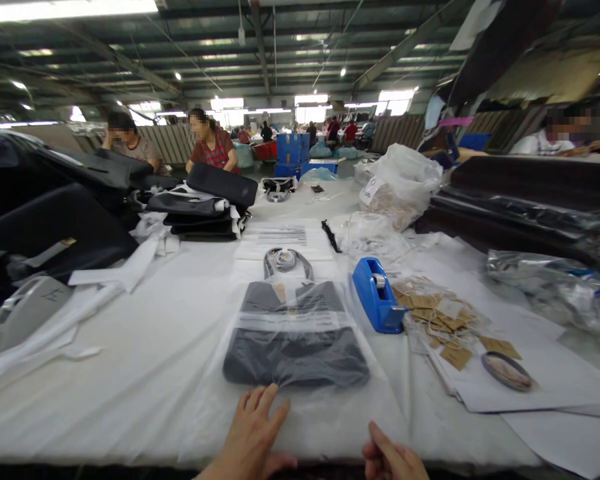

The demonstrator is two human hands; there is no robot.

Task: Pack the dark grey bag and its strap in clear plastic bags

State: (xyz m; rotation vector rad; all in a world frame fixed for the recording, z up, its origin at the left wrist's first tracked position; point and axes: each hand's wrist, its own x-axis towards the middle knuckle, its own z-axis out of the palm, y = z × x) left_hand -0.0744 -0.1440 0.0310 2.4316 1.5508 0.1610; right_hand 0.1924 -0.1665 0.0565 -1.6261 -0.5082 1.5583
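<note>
A dark handbag lies inside a clear plastic bag on the table in front of me. Its grey handle stretches away from me at the top, with a wrapped coil in the loop. My left hand is open, fingers spread over the near end of the plastic, just below the handbag's bottom edge. Close to the plastic's near right corner, my right hand has its fingers curled together. Whatever those fingers pinch, if anything, is too small to make out.
A blue tape dispenser stands right of the handbag, beside brown tags and a round dish on white paper sheets. Black bags are stacked at the back left. Several people sit or stand farther off.
</note>
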